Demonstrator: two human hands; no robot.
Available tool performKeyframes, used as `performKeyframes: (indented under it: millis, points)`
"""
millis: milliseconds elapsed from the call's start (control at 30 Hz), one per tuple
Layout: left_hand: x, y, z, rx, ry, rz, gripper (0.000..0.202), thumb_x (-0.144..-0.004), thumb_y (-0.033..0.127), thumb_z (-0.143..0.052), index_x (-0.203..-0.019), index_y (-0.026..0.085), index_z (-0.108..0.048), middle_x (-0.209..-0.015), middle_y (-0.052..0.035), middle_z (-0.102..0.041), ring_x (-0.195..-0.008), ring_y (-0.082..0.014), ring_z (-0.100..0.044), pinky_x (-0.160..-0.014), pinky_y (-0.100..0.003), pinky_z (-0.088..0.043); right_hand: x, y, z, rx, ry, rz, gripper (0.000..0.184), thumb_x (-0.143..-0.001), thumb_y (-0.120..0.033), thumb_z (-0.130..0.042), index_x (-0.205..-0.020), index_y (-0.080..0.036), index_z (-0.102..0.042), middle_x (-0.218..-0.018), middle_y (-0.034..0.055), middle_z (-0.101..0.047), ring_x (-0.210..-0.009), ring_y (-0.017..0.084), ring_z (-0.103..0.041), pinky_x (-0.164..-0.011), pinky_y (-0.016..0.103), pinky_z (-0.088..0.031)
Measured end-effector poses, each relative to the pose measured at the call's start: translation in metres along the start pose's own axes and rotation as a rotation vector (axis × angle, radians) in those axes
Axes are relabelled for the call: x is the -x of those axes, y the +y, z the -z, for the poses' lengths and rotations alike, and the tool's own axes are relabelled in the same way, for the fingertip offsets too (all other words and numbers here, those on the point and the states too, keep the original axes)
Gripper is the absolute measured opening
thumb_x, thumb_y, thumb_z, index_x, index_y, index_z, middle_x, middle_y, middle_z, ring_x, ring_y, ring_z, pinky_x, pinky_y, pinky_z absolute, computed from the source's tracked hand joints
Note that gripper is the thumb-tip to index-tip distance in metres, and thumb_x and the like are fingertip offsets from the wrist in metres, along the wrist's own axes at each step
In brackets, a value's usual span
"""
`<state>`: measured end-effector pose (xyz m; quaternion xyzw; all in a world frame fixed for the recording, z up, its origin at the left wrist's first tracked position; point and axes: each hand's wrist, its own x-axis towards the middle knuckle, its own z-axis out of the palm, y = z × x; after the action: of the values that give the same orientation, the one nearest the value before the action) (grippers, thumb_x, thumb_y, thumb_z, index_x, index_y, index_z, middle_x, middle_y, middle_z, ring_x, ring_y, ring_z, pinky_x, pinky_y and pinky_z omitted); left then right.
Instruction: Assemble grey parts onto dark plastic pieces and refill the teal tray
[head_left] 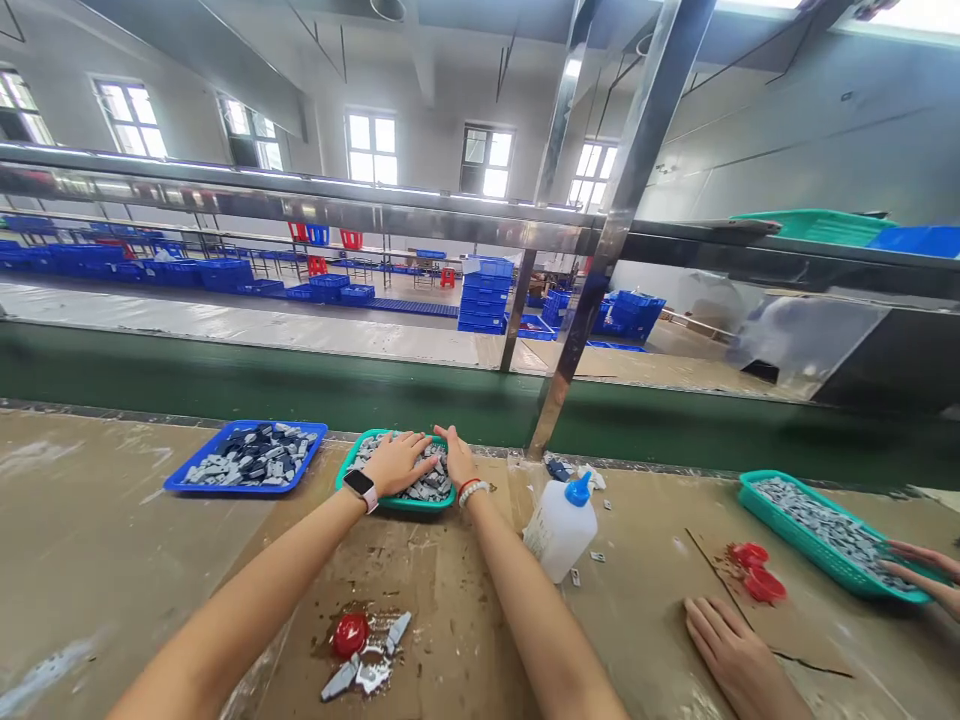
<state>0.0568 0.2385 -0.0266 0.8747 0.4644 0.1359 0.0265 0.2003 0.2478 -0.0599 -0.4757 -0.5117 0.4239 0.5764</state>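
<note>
Checking grip: left hand lies palm down, fingers spread on the heap of small grey parts, released, not clenched. Right hand rests its extended fingers at the right side of the heap, also released. Can't tell if either is pinching a single piece.

Heap sits in a teal plastic basket, on the bench straight ahead of the person, directly under both hands. Basket's long axis runs roughly left-right across the view, long side facing the person. Left hand covers more of the heap; right hand is nearer the basket's right end. Parts lie jumbled, so no common direction; heap has no clear pointing axis.

Around it: blue tray of similar grey parts just left of the basket; white plastic bottle with blue cap to the right, tilted, cap toward the far side. Red lump with grey pieces on the cardboard sheet nearer the person. Far right, a co-worker's hands work near a second teal basket.
</note>
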Motion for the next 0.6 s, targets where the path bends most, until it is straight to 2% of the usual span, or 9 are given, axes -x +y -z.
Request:
performKeyframes:
  millis: [100,167,233,267,333,433,500,533,600]
  points:
    - [0.001,0.007,0.011,0.055,0.034,0.002,0.040,-0.089,0.037,-0.042,-0.120,0.012,-0.047,-0.121,-0.0119,-0.047,-0.115,-0.0231,-0.043,-0.100,-0.048,-0.029,0.007,-0.011,0.001,0.018,0.096,-0.013,0.034,-0.089,-0.040,-0.041,-0.097,-0.012,-0.057,-0.102,0.0061,-0.058,-0.097,0.015,-0.054,-0.091,0.037,-0.041]
    - [0.016,0.006,0.038,0.092,0.102,-0.004,0.039,-0.092,0.034,-0.037,-0.122,0.012,-0.045,-0.125,-0.0117,-0.045,-0.117,-0.0215,-0.041,-0.100,-0.045,-0.031,0.016,-0.022,0.003,0.037,0.159,0.009,0.034,-0.089,-0.041,-0.041,-0.095,-0.012,-0.057,-0.100,0.0059,-0.058,-0.096,0.015,-0.054,-0.090,0.037,-0.041]
    - [0.054,0.001,0.078,0.114,0.186,0.003,0.038,-0.094,0.033,-0.030,-0.122,0.014,-0.047,-0.126,-0.0084,-0.045,-0.119,-0.0182,-0.039,-0.102,-0.039,-0.031,0.029,-0.036,0.004,0.053,0.185,0.056,0.037,-0.089,-0.042,-0.039,-0.092,-0.011,-0.058,-0.098,0.0060,-0.059,-0.095,0.015,-0.055,-0.090,0.037,-0.041]
    - [0.084,-0.003,0.100,0.120,0.227,0.020,0.039,-0.094,0.035,-0.027,-0.118,0.015,-0.051,-0.124,-0.0055,-0.048,-0.118,-0.0162,-0.041,-0.102,-0.035,-0.032,0.038,-0.044,0.004,0.060,0.177,0.084,0.039,-0.090,-0.043,-0.037,-0.090,-0.010,-0.059,-0.096,0.0066,-0.060,-0.094,0.015,-0.055,-0.090,0.036,-0.041]
    - [0.163,-0.010,0.140,0.117,0.333,0.112,0.043,-0.093,0.042,-0.025,-0.110,0.019,-0.057,-0.115,0.0003,-0.055,-0.110,-0.0135,-0.048,-0.098,-0.027,-0.036,0.064,-0.063,0.002,0.077,0.121,0.146,0.045,-0.089,-0.046,-0.034,-0.086,-0.009,-0.060,-0.093,0.0087,-0.062,-0.092,0.017,-0.056,-0.089,0.036,-0.040]
    - [0.322,-0.013,0.176,0.068,0.575,0.432,0.051,-0.086,0.053,-0.032,-0.099,0.013,-0.061,-0.098,0.0004,-0.059,-0.095,-0.0142,-0.053,-0.094,-0.030,-0.038,0.128,-0.098,-0.013,0.101,-0.058,0.223,0.043,-0.083,-0.046,-0.040,-0.084,-0.009,-0.062,-0.093,0.0101,-0.063,-0.092,0.020,-0.055,-0.089,0.035,-0.039]
    - [0.439,-0.005,0.175,0.000,0.744,0.750,0.051,-0.087,0.048,-0.035,-0.095,0.005,-0.059,-0.089,-0.0012,-0.058,-0.088,-0.0126,-0.052,-0.093,-0.035,-0.036,0.187,-0.120,-0.032,0.103,-0.236,0.250,0.034,-0.079,-0.043,-0.049,-0.090,-0.013,-0.061,-0.096,0.0067,-0.062,-0.095,0.019,-0.054,-0.091,0.034,-0.038]
    - [0.497,0.001,0.166,-0.039,0.814,0.924,0.048,-0.089,0.043,-0.035,-0.096,0.001,-0.057,-0.087,-0.0023,-0.056,-0.086,-0.0114,-0.052,-0.091,-0.036,-0.037,0.220,-0.129,-0.044,0.104,-0.354,0.264,0.030,-0.078,-0.040,-0.053,-0.095,-0.016,-0.060,-0.099,0.0049,-0.061,-0.097,0.018,-0.054,-0.092,0.034,-0.038]
    - [0.614,0.018,0.135,-0.111,0.913,1.280,0.041,-0.093,0.034,-0.031,-0.101,-0.001,-0.052,-0.087,-0.0051,-0.053,-0.082,-0.0101,-0.052,-0.085,-0.033,-0.041,0.285,-0.137,-0.075,0.182,-0.638,0.395,0.028,-0.079,-0.033,-0.054,-0.104,-0.021,-0.057,-0.106,0.0038,-0.059,-0.102,0.018,-0.053,-0.094,0.033,-0.037]
